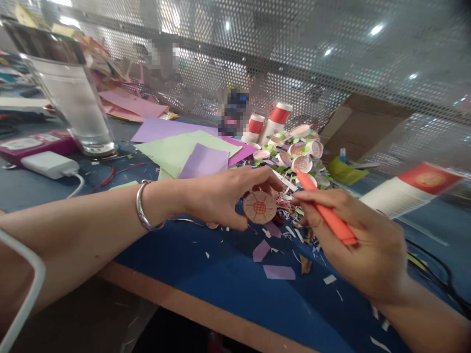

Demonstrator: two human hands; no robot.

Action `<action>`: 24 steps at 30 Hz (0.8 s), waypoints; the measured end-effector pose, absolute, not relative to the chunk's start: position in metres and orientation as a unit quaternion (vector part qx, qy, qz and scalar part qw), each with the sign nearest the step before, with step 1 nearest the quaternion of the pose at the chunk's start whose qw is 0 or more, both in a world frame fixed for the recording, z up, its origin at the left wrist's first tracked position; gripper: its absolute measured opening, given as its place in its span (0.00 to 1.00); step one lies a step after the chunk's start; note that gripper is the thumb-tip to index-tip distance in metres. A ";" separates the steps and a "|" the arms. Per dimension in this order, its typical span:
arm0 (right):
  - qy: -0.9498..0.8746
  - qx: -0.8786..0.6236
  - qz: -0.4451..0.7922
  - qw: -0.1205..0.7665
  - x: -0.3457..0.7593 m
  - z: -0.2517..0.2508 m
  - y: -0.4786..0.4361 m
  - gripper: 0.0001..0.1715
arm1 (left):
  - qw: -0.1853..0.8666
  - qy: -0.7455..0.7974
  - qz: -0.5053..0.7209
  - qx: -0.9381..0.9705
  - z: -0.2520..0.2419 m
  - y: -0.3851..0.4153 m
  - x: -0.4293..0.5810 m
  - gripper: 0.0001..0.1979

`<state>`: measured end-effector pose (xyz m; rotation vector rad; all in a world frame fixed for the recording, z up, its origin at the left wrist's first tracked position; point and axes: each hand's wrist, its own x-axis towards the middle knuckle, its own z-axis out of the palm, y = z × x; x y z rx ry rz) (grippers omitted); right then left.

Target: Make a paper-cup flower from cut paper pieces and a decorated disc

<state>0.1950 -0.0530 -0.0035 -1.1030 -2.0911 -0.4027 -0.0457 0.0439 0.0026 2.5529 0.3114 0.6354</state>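
The left hand [224, 196] holds a disc [259, 207] between thumb and fingers, its face already bearing reddish rays and a grid; the right hand [364, 240] grips an orange tool [333, 220], apart from it. Beyond, patterned rounds [302, 163] lie heaped on the worktop [228, 255]; whether the disc is finished is unclear.

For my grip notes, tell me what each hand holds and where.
The left hand holds the disc by its edge; the right hand holds the marker by its barrel.
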 end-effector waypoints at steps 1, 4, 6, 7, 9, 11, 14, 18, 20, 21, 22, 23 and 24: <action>-0.818 -0.427 -0.150 0.355 0.194 -0.003 -0.052 0.15 | 0.251 0.122 0.227 0.933 0.004 0.044 -0.046 0.34; -0.824 -0.431 -0.139 0.341 0.193 -0.003 -0.048 0.13 | 0.279 0.133 0.192 0.931 0.003 0.044 -0.047 0.36; -0.824 -0.438 -0.134 0.334 0.194 -0.004 -0.047 0.13 | 0.296 0.136 0.161 0.931 0.001 0.046 -0.047 0.40; -0.825 -0.442 -0.132 0.327 0.195 -0.005 -0.046 0.13 | 0.299 0.139 0.152 0.932 0.000 0.046 -0.047 0.41; -0.830 -0.447 -0.124 0.311 0.198 -0.006 -0.045 0.12 | 0.287 0.148 0.152 0.934 -0.001 0.048 -0.048 0.40; -0.836 -0.451 -0.112 0.290 0.201 -0.006 -0.044 0.11 | 0.263 0.161 0.170 0.936 0.002 0.050 -0.050 0.35; -0.851 -0.452 -0.099 0.249 0.205 -0.006 -0.043 0.13 | 0.236 0.199 0.222 0.925 0.009 0.055 -0.052 0.24; -0.874 -0.447 -0.076 0.177 0.208 -0.005 -0.043 0.15 | 0.214 0.270 0.300 0.890 0.015 0.061 -0.055 0.10; -0.881 -0.446 -0.061 0.147 0.209 -0.005 -0.043 0.15 | 0.200 0.287 0.316 0.882 0.015 0.063 -0.054 0.10; -0.883 -0.445 -0.055 0.135 0.210 -0.006 -0.043 0.16 | 0.195 0.292 0.319 0.880 0.014 0.064 -0.054 0.10; -0.885 -0.445 -0.051 0.125 0.210 -0.006 -0.043 0.16 | 0.191 0.295 0.319 0.880 0.014 0.064 -0.054 0.10; -0.887 -0.444 -0.048 0.117 0.211 -0.007 -0.043 0.17 | 0.188 0.298 0.315 0.881 0.013 0.064 -0.053 0.11; -0.887 -0.446 -0.047 0.113 0.212 -0.007 -0.043 0.17 | 0.185 0.301 0.311 0.882 0.012 0.063 -0.052 0.12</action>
